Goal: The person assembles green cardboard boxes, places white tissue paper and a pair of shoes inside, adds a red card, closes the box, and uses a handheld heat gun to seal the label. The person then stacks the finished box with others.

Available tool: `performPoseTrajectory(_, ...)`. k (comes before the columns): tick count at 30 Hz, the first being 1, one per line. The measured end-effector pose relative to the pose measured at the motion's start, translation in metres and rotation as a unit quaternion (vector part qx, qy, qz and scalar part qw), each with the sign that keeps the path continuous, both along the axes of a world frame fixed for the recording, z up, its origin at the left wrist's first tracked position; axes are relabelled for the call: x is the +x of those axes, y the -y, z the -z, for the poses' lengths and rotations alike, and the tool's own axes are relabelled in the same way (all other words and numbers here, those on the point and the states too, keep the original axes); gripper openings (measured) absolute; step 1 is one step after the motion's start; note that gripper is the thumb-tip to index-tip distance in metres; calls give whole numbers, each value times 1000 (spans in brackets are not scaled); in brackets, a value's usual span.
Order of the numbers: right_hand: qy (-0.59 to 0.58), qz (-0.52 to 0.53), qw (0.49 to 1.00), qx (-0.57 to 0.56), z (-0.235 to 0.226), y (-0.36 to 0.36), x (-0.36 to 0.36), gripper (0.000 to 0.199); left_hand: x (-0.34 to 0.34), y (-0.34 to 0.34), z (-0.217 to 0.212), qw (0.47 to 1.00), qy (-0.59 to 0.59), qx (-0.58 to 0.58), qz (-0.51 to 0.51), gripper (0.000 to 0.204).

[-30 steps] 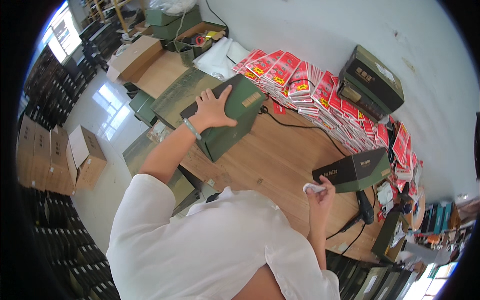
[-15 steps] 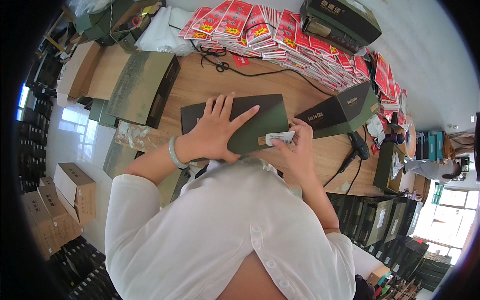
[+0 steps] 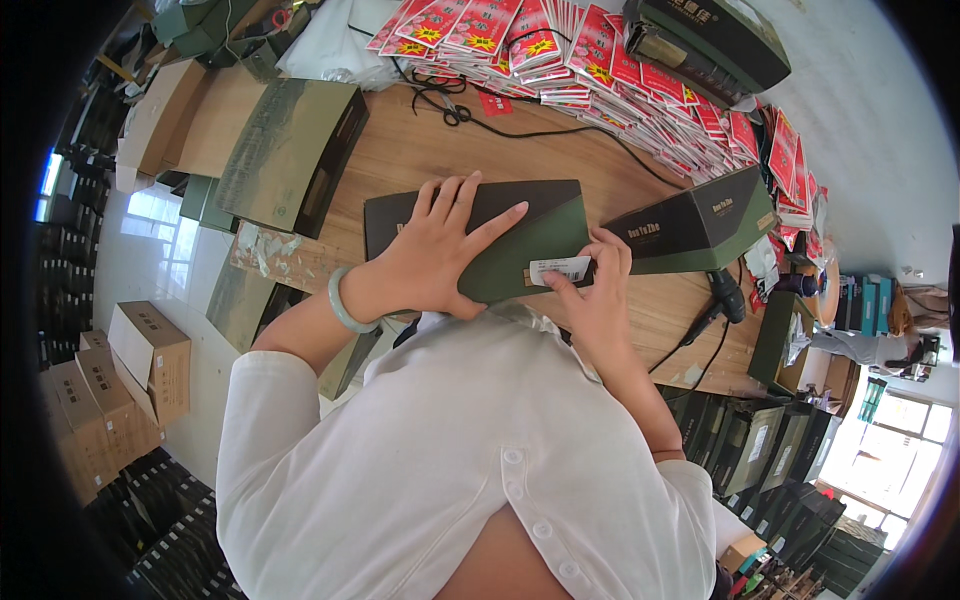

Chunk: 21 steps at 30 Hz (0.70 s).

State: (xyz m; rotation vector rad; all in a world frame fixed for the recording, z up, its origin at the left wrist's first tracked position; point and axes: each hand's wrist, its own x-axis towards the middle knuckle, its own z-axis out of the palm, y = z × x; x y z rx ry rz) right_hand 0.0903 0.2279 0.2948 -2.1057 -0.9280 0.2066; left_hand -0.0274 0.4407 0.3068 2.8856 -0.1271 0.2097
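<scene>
A dark box with a green section (image 3: 535, 230) lies in front of me at the table's near edge. My left hand (image 3: 435, 240) rests flat across its top, fingers spread wide, a pale bangle at the wrist. At the box's near right corner, my right hand (image 3: 598, 292) pinches a white printed label (image 3: 560, 270) between thumb and fingers. The label lies against the box side and covers most of a small tan sticker. Whether it is stuck down I cannot tell. Just right of that hand stands another black and green box (image 3: 690, 222).
Red and white packets (image 3: 590, 60) are heaped along the table's far side, with a dark box (image 3: 705, 45) on top. A black cable and scissors (image 3: 452, 112) lie before them. To the right is a black hair dryer (image 3: 722, 300); at left, a larger green box (image 3: 285, 150).
The white label has tilted flatter against the box and now covers more of the tan sticker. My left hand stays spread on the box. The whole view has shifted slightly.
</scene>
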Motion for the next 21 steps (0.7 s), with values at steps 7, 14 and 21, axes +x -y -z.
performPoseTrajectory(7, 3, 12, 1000, -16, 4, -1, -2, 45, 2, 1, -2, 1000, -12, -1, 1, 119)
performPoseTrajectory(14, -19, 15, 999, -40, 3, 1, -3, 56, 1, 4, -3, 999, -21, -23, 20, 113)
performPoseTrajectory(21, -31, 26, 998, -47, 5, -1, -7, 74, 0, 9, -3, 999, -12, -27, 39, 107)
